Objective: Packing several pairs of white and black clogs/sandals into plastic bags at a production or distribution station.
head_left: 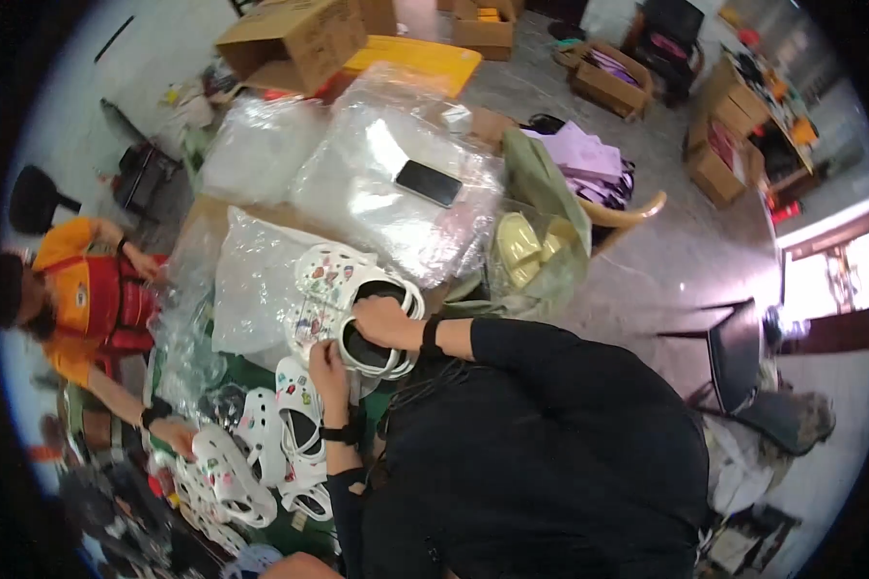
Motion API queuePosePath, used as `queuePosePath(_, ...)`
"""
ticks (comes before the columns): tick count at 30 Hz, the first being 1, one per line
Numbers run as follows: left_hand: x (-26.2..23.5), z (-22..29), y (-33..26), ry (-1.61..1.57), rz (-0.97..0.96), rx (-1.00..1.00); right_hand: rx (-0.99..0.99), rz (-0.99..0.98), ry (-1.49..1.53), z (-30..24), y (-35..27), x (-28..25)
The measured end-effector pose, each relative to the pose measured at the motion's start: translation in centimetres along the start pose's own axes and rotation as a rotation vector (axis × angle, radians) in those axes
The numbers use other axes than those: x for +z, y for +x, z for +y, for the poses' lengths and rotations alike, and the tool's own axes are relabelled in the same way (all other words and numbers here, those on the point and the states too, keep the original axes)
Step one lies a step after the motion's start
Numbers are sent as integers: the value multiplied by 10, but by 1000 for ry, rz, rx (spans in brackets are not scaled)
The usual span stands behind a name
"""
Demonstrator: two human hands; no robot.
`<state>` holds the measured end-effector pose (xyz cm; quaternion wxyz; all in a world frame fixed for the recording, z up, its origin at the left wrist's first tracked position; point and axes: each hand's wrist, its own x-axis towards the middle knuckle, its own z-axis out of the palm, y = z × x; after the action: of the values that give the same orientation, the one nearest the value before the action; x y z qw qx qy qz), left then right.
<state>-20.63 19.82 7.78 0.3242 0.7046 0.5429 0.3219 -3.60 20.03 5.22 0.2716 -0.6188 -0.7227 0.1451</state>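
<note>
A pair of white clogs [326, 269] with colourful charms lies on a clear plastic bag [246, 280] in front of me. My right hand [382, 321] is at the dark opening of the nearer clog and grips its side, some fingers hidden inside. Beside the clog's near left edge, my left hand [329, 369] is closed in a pinch; whatever it holds is too small to make out. More white clogs with charms [300, 410] lie just left of my left forearm.
Stacked clear plastic bags [357, 179] bear a black phone [429, 183]. A green sack [547, 179] with yellow slippers [519, 253] stands to the right. At the left, a person in orange [72, 299] holds a white clog [230, 473]. Cardboard boxes [294, 43] lie beyond.
</note>
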Motion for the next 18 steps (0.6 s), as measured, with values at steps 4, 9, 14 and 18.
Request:
queuePosePath(4,2,3,-15,169,300,-117,25,62,53,-2,-6,-5)
queuePosePath(9,2,2,-6,-827,224,-548,132,14,140,-6,-10,-3)
queuePosePath(14,-3,-52,-14,-931,5,-733,156,-120,191,-3,-16,12)
queuePosePath(18,4,-35,-27,-759,-35,-739,331,-167,151,5,-14,9)
